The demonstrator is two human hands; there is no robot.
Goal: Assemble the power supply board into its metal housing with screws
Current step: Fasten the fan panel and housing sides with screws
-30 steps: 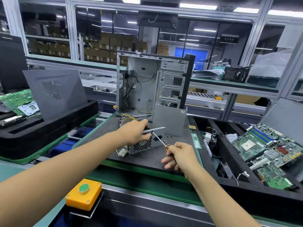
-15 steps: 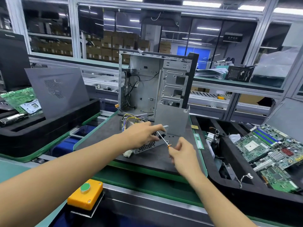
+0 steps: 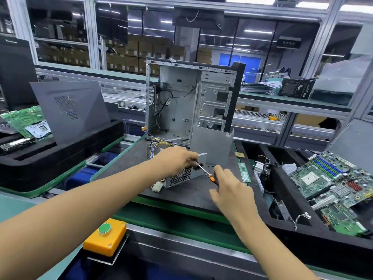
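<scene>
While our left hand (image 3: 177,159) grips the power supply housing (image 3: 181,174) near the pallet's (image 3: 121,164) centre, our right hand (image 3: 232,190) pinches the screwdriver (image 3: 205,172) against it.

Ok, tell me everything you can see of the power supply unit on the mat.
The power supply unit is a grey sheet-metal box with a honeycomb vent grille facing the camera, lying tilted on the dark mat. Coloured wires leave its rear; a white connector hangs in front. The left hand rests on top; the screwdriver tip meets its upper right edge.
</scene>
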